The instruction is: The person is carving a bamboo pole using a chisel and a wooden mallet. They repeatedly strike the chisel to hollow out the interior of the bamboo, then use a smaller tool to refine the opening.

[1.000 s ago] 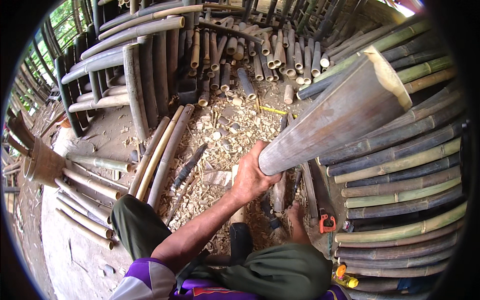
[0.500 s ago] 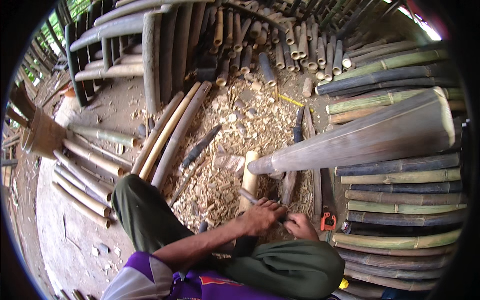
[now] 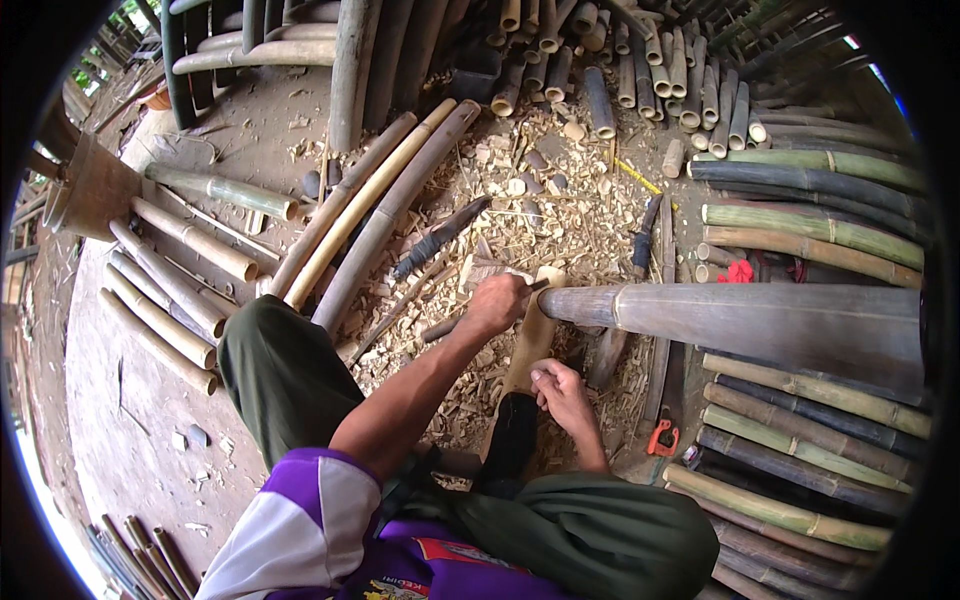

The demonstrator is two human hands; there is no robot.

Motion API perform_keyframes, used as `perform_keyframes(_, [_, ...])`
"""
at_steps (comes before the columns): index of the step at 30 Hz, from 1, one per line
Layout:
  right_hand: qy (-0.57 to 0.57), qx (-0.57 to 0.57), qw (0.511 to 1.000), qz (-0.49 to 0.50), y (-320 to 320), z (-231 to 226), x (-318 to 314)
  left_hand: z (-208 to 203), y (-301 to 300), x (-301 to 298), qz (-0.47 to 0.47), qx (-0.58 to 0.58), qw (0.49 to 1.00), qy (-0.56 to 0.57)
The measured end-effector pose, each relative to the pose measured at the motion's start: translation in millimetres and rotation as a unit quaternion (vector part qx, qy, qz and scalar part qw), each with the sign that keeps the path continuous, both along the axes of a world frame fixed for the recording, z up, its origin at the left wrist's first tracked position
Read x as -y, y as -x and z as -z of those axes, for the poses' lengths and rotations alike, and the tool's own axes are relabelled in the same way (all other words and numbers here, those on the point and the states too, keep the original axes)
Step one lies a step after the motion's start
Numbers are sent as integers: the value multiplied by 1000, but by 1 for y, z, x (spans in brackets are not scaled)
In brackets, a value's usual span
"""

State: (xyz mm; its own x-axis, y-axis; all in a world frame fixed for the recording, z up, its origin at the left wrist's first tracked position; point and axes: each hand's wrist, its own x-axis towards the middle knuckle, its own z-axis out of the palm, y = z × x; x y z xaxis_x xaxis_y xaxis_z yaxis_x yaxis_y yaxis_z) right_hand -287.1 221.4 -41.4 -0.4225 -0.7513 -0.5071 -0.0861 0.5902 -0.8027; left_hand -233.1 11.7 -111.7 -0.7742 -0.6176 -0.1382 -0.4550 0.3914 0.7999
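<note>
With the left hand closed around the dark rod and the right hand loosely curled, contents impossible to tell, steady the bamboo pole, just right of the left hand and beyond the right, before applying any force.

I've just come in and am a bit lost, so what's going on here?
The person's left hand grips a dark rod beside the narrow end of a thick bamboo pole, which appears to meet a pale wooden block. Their right hand is curled beside the block; whether it holds anything is unclear. Wood chips litter the ground around, with more bamboo poles lying on both sides.
</note>
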Motion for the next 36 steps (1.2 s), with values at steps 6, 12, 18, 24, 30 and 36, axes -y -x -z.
perform_keyframes(6, [-4,27,999,18,0,0,-17,-14,22,-10,84,119,988,51])
perform_keyframes(12, [6,17,1000,24,11,-6,-7,-42,8,-17,104,192,976,25])
perform_keyframes(18, [-7,67,998,13,-9,4,17,-2,2,-18,42,144,987,-65])
perform_keyframes(24, [-18,73,995,64,-15,2,5,10,-32,-43,-97,52,966,-236])
perform_keyframes(30, [0,63,993,100,-17,7,-3,3,-48,21,-277,11,954,-111])
perform_keyframes(36, [64,-1,983,169,-16,30,9,2,-36,34,-145,101,982,70])
